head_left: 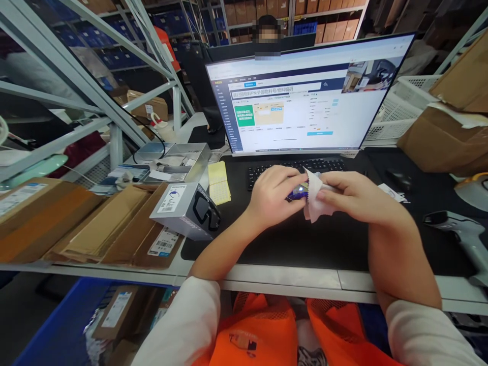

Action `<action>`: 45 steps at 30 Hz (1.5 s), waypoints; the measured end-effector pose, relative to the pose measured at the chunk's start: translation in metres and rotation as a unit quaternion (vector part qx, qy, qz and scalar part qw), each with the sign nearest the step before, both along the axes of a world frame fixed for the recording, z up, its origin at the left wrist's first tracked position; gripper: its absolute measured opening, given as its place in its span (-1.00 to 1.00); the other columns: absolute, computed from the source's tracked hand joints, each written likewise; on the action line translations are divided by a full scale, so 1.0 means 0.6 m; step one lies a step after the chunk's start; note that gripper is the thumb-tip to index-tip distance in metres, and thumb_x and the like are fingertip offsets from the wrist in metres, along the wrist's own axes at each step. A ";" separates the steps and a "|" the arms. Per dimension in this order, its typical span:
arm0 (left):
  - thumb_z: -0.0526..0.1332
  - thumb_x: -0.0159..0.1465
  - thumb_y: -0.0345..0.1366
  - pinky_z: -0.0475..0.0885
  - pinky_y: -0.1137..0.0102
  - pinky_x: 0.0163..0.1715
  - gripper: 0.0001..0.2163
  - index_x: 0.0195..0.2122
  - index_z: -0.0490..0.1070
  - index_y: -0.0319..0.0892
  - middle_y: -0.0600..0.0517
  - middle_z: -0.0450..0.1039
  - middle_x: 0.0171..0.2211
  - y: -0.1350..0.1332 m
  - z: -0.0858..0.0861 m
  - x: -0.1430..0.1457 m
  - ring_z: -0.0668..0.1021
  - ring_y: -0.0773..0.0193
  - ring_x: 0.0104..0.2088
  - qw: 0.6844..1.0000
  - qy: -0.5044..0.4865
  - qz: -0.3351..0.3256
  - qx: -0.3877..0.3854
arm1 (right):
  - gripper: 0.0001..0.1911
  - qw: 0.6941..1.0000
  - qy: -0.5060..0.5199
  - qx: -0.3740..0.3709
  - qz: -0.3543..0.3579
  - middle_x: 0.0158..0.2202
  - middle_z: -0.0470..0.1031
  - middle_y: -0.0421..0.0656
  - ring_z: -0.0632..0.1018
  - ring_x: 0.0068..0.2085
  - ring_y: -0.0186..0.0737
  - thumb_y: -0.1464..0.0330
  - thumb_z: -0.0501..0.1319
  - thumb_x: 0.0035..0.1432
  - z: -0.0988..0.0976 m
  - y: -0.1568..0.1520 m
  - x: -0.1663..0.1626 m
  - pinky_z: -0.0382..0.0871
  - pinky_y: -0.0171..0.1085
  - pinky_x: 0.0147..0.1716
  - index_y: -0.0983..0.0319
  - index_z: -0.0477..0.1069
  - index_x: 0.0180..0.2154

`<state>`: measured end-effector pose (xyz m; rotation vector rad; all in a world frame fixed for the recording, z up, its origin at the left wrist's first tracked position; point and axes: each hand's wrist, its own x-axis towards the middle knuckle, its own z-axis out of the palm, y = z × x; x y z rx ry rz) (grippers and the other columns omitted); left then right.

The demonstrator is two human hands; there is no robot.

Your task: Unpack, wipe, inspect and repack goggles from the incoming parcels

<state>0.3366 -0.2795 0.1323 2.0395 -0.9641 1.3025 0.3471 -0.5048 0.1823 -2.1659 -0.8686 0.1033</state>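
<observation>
Above the black desk mat, in front of the keyboard (pixel 335 164), my two hands meet. My left hand (pixel 269 195) is closed, pinching a small shiny bluish-purple item (pixel 300 191) between thumb and fingers; most of it is covered, so its kind is unclear. A thin white cloth (pixel 314 199) is gripped by my right hand (pixel 353 195), its fingers folded over it. The cloth touches the shiny item's right side and hangs below the fingers. Left of my left forearm stands a grey box (pixel 186 211) with dark goggles printed on its side.
A large monitor (pixel 290 140) stands behind the keyboard. Flat cardboard boxes (pixel 102 218) and an open clear container (pixel 186 157) lie left, near yellow sticky notes (pixel 218 183). A mouse (pixel 399 179) and barcode scanner (pixel 455 231) lie right. Beyond the monitor, a person is partly visible.
</observation>
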 end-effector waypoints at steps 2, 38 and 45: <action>0.31 0.20 -0.38 0.51 0.29 -0.13 -0.72 -0.04 0.52 -0.18 -0.05 0.57 -0.17 0.010 0.006 0.002 0.58 0.22 -0.18 1.000 0.011 -0.004 -0.029 | -0.56 0.998 0.048 0.013 0.025 -0.45 0.48 -0.13 0.46 -0.40 -0.19 -0.02 0.23 0.24 0.000 -0.019 0.011 0.31 -0.26 -0.40 0.22 0.44 -0.41; 0.35 0.16 -0.33 0.51 0.36 -0.22 -0.67 -0.07 0.34 -0.11 0.04 0.54 -0.25 -0.001 -0.021 0.015 0.61 0.24 -0.27 0.967 0.134 0.085 -0.202 | -0.59 0.888 -0.018 0.424 -0.180 -0.25 0.59 -0.07 0.60 -0.20 -0.04 -0.03 0.24 0.23 -0.147 0.166 -0.022 0.52 -0.07 -0.14 0.18 0.54 -0.23; 0.31 0.25 -0.30 0.55 0.38 -0.20 -0.74 -0.05 0.38 -0.13 0.02 0.57 -0.23 -0.001 -0.021 0.022 0.64 0.25 -0.24 0.989 0.017 0.052 -0.140 | -0.70 0.803 0.097 0.560 -0.182 -0.40 0.57 -0.21 0.57 -0.39 -0.23 0.12 0.45 0.02 -0.122 0.150 -0.002 0.54 -0.18 -0.24 0.20 0.52 -0.38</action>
